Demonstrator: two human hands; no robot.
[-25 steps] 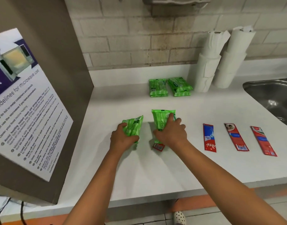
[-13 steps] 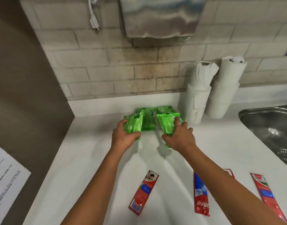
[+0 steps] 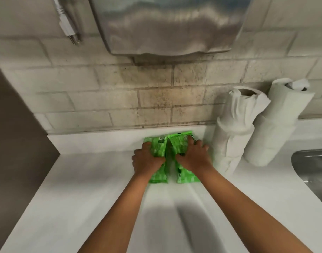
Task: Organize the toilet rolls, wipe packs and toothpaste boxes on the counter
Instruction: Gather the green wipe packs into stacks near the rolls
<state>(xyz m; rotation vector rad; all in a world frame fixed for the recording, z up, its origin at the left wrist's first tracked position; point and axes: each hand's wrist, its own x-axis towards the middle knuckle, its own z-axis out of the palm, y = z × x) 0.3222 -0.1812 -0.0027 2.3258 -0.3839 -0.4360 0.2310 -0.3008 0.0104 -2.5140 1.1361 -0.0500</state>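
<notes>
left hand point(image 3: 148, 158) grips wipe pack point(image 3: 159, 146) | right hand point(image 3: 193, 157) grips second pack point(image 3: 180, 143)

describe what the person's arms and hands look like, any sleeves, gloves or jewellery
Both forearms are bare up to the bottom edge of the picture, with no sleeve in view. The left hand and the right hand wear no gloves. No watch, bracelet or ring shows on either wrist or on the visible fingers, though the picture is slightly blurred, so a thin ring could be missed.
</notes>
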